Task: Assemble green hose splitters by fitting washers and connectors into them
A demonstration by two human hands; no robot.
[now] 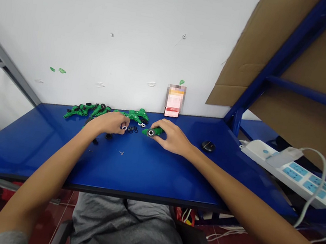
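Left of the green fitting [158, 131], which the right hand [173, 137] grips with its open end toward the wearer, the left hand [110, 122] pinches a white ring [124, 127].

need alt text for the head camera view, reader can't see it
A person's right hand holds a dark-ended green plastic fitting, while the left hand holds a small white ring at its fingertips. Both are over a glossy blue table, with more green plastic fittings lying near the white wall.
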